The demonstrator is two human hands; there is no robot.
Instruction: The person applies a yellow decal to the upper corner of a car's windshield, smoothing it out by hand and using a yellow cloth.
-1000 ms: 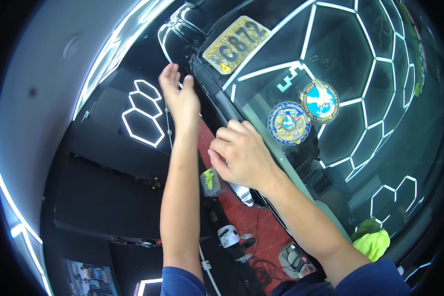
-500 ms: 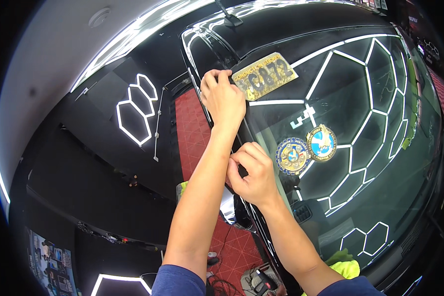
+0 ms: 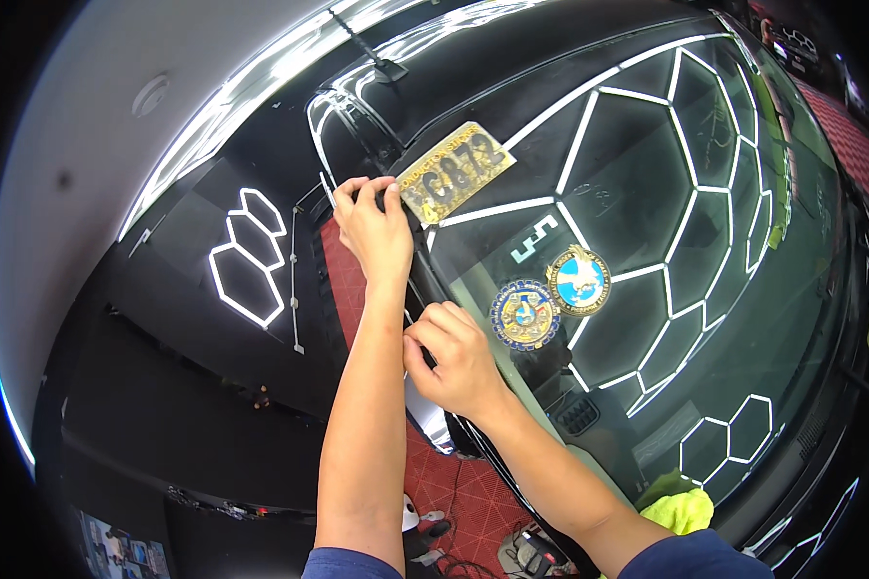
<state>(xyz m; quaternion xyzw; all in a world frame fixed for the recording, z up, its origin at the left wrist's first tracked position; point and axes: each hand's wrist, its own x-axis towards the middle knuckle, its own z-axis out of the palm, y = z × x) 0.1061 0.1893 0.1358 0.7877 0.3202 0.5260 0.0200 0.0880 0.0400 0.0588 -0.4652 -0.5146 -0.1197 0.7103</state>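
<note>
A car windshield (image 3: 637,222) with its black side pillar and edge trim lies before me. My left hand (image 3: 375,232) is at the far, upper part of the pillar, fingers bent over the trim, beside the left end of a yellow plate with dark raised characters (image 3: 457,174). Nearer to me, my right hand (image 3: 454,355) is curled at the same pillar, thumb and fingers drawn together. Whatever either hand grips is too small or hidden to make out. Right of this hand, a blue-rimmed round badge (image 3: 525,316) and a blue-and-gold round badge (image 3: 578,281) show at the glass.
Below my right hand sits the car's side mirror (image 3: 428,415). A bright yellow-green cloth (image 3: 681,510) lies near my right forearm. Red floor tiles (image 3: 454,492) show beside the car, with cables and a tool. Hexagonal light reflections cover the glass.
The view has turned, so the car and plate appear further left. Both hands keep nearly the same places on the pillar and similar finger shapes.
</note>
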